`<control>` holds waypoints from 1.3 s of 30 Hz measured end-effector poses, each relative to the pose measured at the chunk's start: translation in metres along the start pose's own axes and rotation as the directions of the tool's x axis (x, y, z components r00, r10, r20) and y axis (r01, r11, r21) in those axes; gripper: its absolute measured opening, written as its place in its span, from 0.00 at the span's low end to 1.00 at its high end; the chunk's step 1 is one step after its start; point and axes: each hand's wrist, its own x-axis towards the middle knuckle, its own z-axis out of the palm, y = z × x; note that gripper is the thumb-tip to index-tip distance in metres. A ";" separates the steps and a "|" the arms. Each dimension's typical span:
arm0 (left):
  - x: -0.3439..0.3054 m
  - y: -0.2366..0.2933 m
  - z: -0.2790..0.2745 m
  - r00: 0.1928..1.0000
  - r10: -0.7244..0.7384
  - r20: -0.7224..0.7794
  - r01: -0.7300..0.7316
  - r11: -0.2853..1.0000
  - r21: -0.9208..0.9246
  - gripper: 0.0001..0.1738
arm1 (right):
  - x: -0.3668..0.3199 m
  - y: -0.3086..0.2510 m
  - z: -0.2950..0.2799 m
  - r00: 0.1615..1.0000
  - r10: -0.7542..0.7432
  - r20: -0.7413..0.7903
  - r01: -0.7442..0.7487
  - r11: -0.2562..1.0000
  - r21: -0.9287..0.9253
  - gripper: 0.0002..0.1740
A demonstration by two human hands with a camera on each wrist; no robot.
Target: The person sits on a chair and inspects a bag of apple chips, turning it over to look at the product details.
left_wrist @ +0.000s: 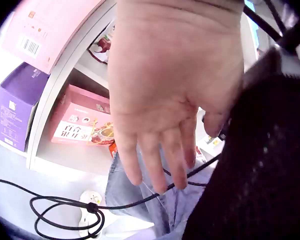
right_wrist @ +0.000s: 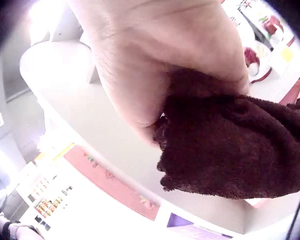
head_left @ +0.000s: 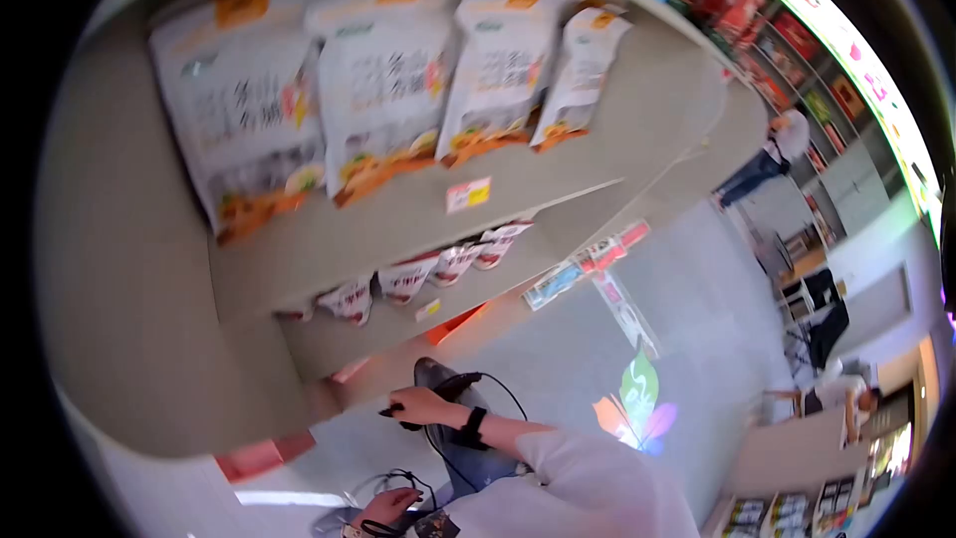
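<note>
My right hand, a black band at its wrist, is in front of the lower shelf. In the right wrist view its fingers curl round a dark maroon cloth, which hides the fingertips. My left hand hangs lower, palm in view, its fingers loosely extended and holding nothing. Dark textured fabric fills the right side of the left wrist view and overlaps the thumb. A thin black cable passes below the left fingertips, its loops gathered at a knot.
A curved shelf unit carries white snack bags above and smaller bags below. Pink gift boxes and a purple box stand low. Beyond the floor, one person stands at far shelves; another is at a counter.
</note>
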 end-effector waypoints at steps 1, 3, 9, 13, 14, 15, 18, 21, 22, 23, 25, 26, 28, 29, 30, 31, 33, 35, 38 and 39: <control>0.000 -0.015 0.012 1.000 0.004 0.025 -0.007 0.994 0.105 0.19 | 0.004 -0.004 0.017 0.999 -0.044 -0.005 0.044 0.999 0.025 0.13; -0.005 -0.026 0.033 0.990 -0.062 -0.130 0.092 0.967 0.239 0.16 | -0.006 -0.022 0.032 0.993 -0.118 -0.022 0.120 0.988 0.097 0.12; -0.051 0.013 0.058 0.698 0.271 -0.663 0.058 0.901 0.429 0.24 | -0.094 -0.040 0.063 0.964 -0.207 -0.165 0.259 0.605 0.753 0.07; -0.079 0.066 0.088 0.572 0.397 -0.718 -0.044 0.889 0.456 0.33 | -0.165 -0.073 0.043 0.927 -0.371 -0.054 0.208 0.390 0.897 0.08; -0.079 0.068 0.091 0.621 0.417 -0.664 -0.071 0.873 0.482 0.30 | -0.175 -0.075 0.045 0.913 -0.405 -0.057 0.221 0.371 0.902 0.08; -0.081 0.071 0.096 0.666 0.437 -0.605 -0.101 0.856 0.507 0.28 | -0.188 -0.078 0.044 0.898 -0.436 -0.061 0.232 0.351 0.907 0.07; -0.096 0.089 0.120 0.680 0.471 -0.563 -0.112 0.824 0.555 0.24 | -0.214 -0.103 0.037 0.852 -0.489 -0.190 0.331 0.219 0.918 0.06; -0.107 0.073 0.147 0.588 0.476 -0.654 -0.093 0.843 0.529 0.22 | -0.228 -0.093 0.035 0.886 -0.323 -0.333 0.431 0.307 0.848 0.05; -0.116 0.076 0.153 0.638 0.426 -0.642 -0.117 0.877 0.466 0.25 | -0.232 -0.091 0.036 0.880 -0.290 -0.376 0.461 0.331 0.823 0.06; -0.121 0.078 0.159 0.591 0.458 -0.664 -0.126 0.865 0.485 0.26 | -0.236 -0.089 0.037 0.871 -0.257 -0.418 0.488 0.358 0.796 0.06; -0.125 0.081 0.172 0.499 0.515 -0.697 -0.149 0.843 0.516 0.28 | -0.247 -0.083 0.038 0.864 -0.180 -0.471 0.501 0.410 0.762 0.07; -0.129 0.085 0.175 0.486 0.548 -0.681 -0.119 0.813 0.570 0.30 | -0.250 -0.081 0.038 0.863 -0.140 -0.486 0.495 0.428 0.756 0.07; -0.138 0.097 0.184 0.408 0.566 -0.717 -0.130 0.813 0.568 0.30 | -0.256 -0.076 0.038 0.840 -0.105 -0.532 0.518 0.443 0.732 0.07; -0.142 0.100 0.187 0.367 0.573 -0.732 -0.135 0.812 0.568 0.29 | -0.259 -0.073 0.035 0.838 -0.107 -0.535 0.515 0.477 0.712 0.07; -0.143 0.093 0.184 0.288 0.630 -0.721 -0.047 0.762 0.646 0.27 | -0.261 -0.069 0.030 0.837 -0.109 -0.537 0.510 0.511 0.692 0.07; -0.147 0.096 0.188 0.267 0.571 -0.777 -0.116 0.819 0.562 0.25 | -0.260 -0.065 0.028 0.835 -0.113 -0.538 0.505 0.546 0.669 0.07; -0.159 0.107 0.192 0.236 0.439 -0.867 -0.255 0.889 0.381 0.23 | -0.252 -0.058 0.028 0.779 -0.093 -0.620 0.551 0.573 0.607 0.08; -0.164 0.110 0.193 0.140 0.427 -0.893 -0.270 0.885 0.380 0.17 | -0.257 -0.063 0.020 0.791 0.002 -0.611 0.457 0.663 0.593 0.10; -0.168 0.107 0.189 0.077 0.416 -0.906 -0.279 0.881 0.381 0.12 | -0.245 -0.048 0.025 0.833 -0.096 -0.544 0.458 0.671 0.583 0.10; -0.166 0.105 0.189 0.061 0.419 -0.906 -0.313 0.870 0.381 0.11 | -0.243 -0.046 0.028 0.839 -0.136 -0.527 0.468 0.675 0.570 0.10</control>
